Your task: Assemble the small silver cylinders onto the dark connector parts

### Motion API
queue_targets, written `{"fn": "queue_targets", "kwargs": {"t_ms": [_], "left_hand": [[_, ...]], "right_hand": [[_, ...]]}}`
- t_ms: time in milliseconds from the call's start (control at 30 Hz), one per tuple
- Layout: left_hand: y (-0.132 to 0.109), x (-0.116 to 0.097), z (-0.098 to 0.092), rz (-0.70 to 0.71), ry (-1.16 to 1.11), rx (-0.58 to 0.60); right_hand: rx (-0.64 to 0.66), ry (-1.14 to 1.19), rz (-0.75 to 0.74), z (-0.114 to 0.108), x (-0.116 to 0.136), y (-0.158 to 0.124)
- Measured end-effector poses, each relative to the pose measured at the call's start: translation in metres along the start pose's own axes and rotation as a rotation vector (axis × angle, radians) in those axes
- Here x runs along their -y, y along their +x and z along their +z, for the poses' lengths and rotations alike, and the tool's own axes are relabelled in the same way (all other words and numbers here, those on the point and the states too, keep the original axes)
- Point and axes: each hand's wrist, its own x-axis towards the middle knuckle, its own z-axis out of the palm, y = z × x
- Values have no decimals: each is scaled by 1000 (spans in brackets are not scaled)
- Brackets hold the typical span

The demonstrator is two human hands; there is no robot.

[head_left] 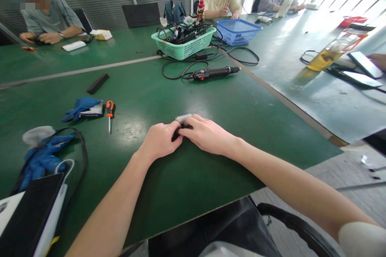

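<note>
My left hand and my right hand meet over the green tabletop in front of me, fingers curled and closed. Between them is a small object with a short, pale silvery cylinder at its far side. A dark part of it shows under the left fingers. Most of the object is hidden, so its kind is unclear. To the left lies an orange and black screwdriver, its shaft toward me, beside a blue and white work glove.
A corded electric screwdriver lies ahead, near a green basket of tools and cables and a blue basket. A black bar, another glove and a dark phone are leftward. A bottle lies rightward. Several people sit around.
</note>
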Motion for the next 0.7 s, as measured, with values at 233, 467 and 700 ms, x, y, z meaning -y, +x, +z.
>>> {"fn": "queue_targets", "kwargs": {"t_ms": [233,467,700], "left_hand": [[-2,-2,-3,-2,13,8],[-4,-2,-4,3,18,5],[-5,-1,-3,-8,28,-15]], "right_hand": [[104,-108,136,-19,-35,-31],[90,-226,425,-20,-150,-102],[135,-278,500,-30,-201,-141]]}}
